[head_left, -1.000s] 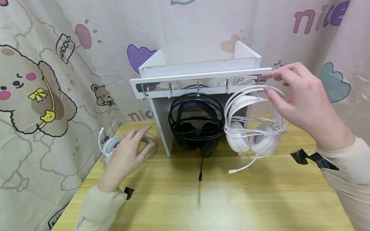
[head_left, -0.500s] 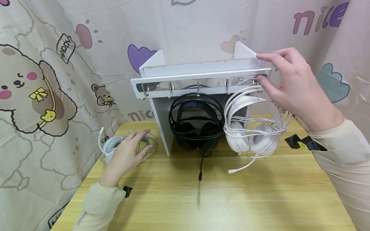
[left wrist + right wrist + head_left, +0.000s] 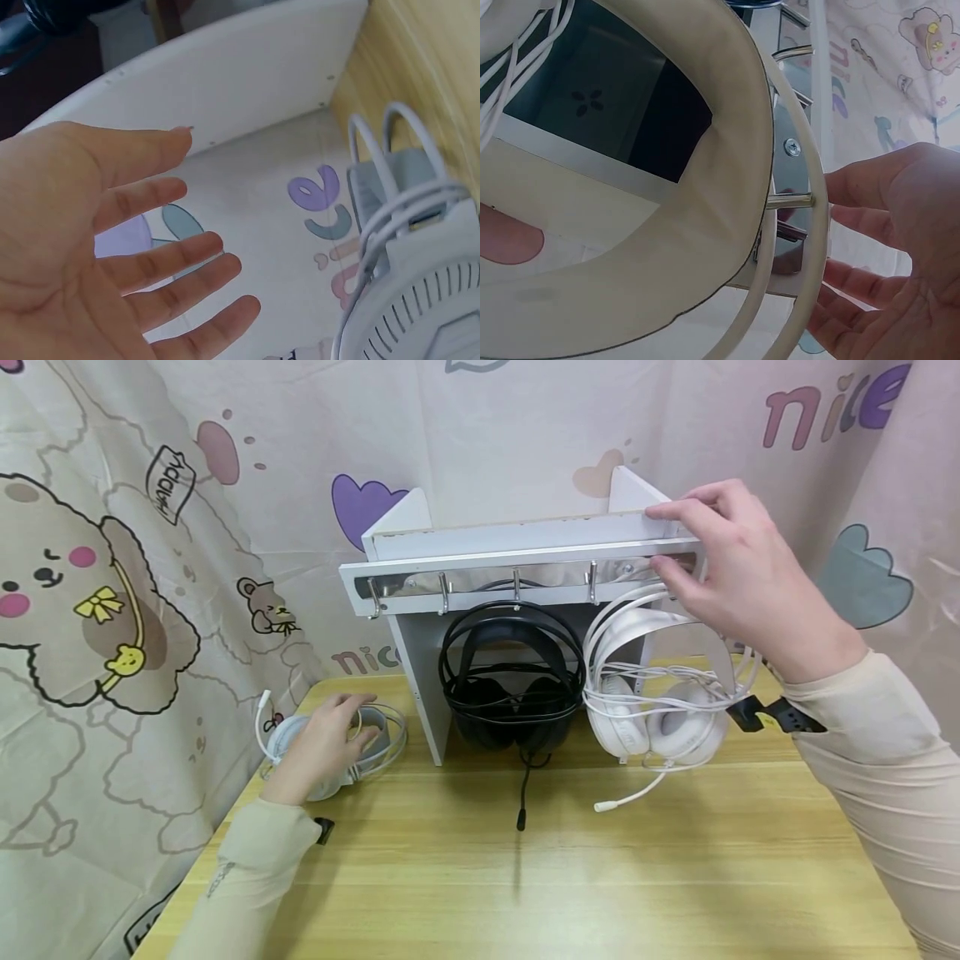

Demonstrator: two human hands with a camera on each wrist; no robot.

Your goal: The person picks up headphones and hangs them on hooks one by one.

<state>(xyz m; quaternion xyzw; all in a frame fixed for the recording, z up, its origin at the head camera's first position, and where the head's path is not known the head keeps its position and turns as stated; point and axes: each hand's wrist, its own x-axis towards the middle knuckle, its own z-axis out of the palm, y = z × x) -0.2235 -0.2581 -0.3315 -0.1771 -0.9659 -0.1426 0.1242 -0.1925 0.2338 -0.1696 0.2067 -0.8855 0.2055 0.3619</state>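
Note:
My left hand (image 3: pixel 321 745) hovers with spread, relaxed fingers above a pale grey headset (image 3: pixel 281 737) at the table's left. In the left wrist view its palm shows nothing held, and the headset's coiled cable (image 3: pixel 420 196) lies to the right. At the right end of the white hook rack (image 3: pixel 450 558), my right hand (image 3: pixel 738 560) has its thumb in front of the hook rail and its fingers over the upper edge. Below it a white headset (image 3: pixel 622 714) hangs from a hook, its cable wound round it. The right wrist view shows the headset's cream headband (image 3: pixel 720 157) beside the metal hook (image 3: pixel 791 201).
A black headset (image 3: pixel 487 714) hangs from the middle hook, its microphone pointing down. The rack's white side panel (image 3: pixel 420 685) stands between it and the grey headset. A wooden table (image 3: pixel 570 885) lies beneath, with a printed curtain (image 3: pixel 517 443) behind.
My right hand has moved from beside the white headset's cable up and left to the rack's upper right edge. My left hand has shifted slightly left over the grey headset.

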